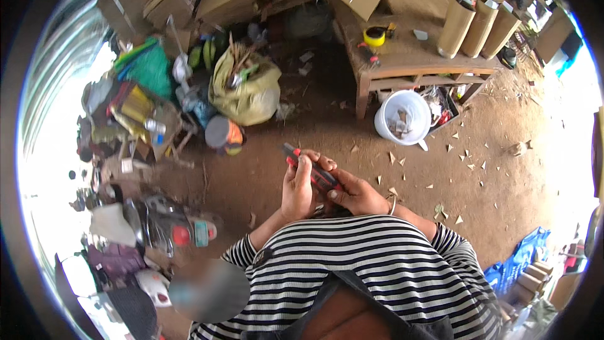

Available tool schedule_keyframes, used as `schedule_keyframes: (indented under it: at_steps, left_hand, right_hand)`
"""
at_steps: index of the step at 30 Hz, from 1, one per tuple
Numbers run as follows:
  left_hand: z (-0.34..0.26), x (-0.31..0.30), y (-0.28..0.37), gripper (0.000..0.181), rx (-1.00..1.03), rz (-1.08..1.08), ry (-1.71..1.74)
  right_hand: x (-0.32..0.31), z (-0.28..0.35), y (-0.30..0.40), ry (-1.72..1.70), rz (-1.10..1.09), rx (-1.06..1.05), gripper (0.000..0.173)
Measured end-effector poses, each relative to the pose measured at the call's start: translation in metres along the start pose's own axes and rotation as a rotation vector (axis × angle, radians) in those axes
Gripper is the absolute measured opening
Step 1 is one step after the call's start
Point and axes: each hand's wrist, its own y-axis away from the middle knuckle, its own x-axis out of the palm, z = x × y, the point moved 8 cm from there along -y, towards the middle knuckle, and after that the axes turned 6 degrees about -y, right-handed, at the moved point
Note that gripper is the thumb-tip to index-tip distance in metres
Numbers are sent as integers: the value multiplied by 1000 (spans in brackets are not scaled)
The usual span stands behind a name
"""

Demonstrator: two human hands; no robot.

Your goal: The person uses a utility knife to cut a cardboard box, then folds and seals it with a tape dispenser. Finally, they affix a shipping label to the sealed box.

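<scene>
Close in front of my chest, a black and red hand tool [321, 177], perhaps a utility knife, lies between both hands. My left hand [299, 189] grips its front part, with the thumb along the side and the dark tip pointing up and left. Around its rear end, my right hand [356, 193] is closed. A wooden table [401, 56] stands ahead to the right. On it are a roll of yellow tape [374, 36], a red and black tool [369, 54] and several upright cardboard tubes [456, 26].
A white bucket [403, 118] with scraps stands by the table's front. Small cardboard pieces [392, 157] lie scattered on the dirt floor. Left are a yellowish sack [245, 89], a round container [224, 132] and a motorcycle [160, 226]. A blurred patch hides something at lower left. A blue bag [519, 259] lies at lower right.
</scene>
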Motion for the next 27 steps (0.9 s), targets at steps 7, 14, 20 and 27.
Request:
schedule_keyframes:
  at_steps: [7, 14, 20, 27]
  left_hand:
    - [-32, 3, -134, 31, 25, 15, -138]
    - [-59, -25, -299, 28, 30, 153, -59]
    - [-94, -13, -444, 27, -71, 409, 73]
    - [-71, 56, -558, 42, -226, 811, -212]
  right_hand:
    - [-62, 52, -127, -130, 44, -43, 44]
    - [-131, 90, -271, -147, -22, -142, 42]
    - [-198, 148, -379, -99, -316, -291, 52]
    - [-287, 189, -398, -286, -678, -249, 32]
